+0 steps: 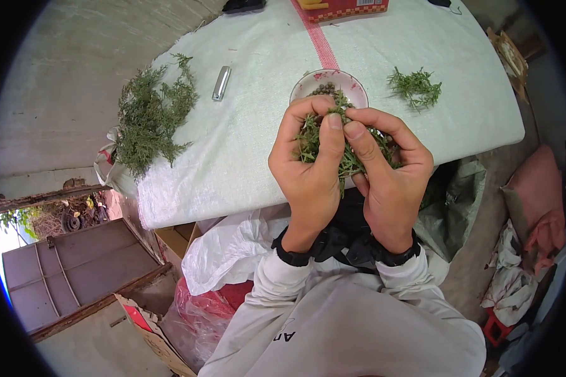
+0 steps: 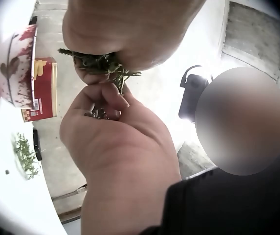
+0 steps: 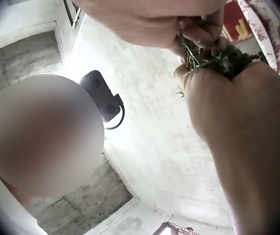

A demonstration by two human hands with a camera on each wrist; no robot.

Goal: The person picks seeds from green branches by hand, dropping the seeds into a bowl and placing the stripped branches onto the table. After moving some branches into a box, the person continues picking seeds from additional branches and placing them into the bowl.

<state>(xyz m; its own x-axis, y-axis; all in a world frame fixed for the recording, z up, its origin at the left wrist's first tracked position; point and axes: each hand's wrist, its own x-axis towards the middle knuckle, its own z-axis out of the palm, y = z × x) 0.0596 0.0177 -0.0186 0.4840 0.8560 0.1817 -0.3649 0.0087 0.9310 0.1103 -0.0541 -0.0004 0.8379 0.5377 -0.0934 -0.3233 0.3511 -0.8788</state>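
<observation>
Feathery green sprigs (image 1: 349,162) are bunched between both hands in front of the body. My left hand (image 1: 313,173) curls its fingers around part of the bunch, thumb pointing up along it. My right hand (image 1: 391,173) grips the other side, and the two thumb tips meet near the top of the sprigs. Right behind the fingertips stands a white bowl (image 1: 357,93) with red marks, holding small round greenish-brown berries (image 1: 324,90). The hands hide the bowl's near side. In the left wrist view, stems (image 2: 123,83) stick out between the hands.
A large pile of green branches (image 1: 154,116) lies at the table's left, beside a silver metal clip-like piece (image 1: 221,83). On the right is a small heap of sprigs (image 1: 416,88). A red box (image 1: 349,9) stands at the back on the white sheet (image 1: 245,144).
</observation>
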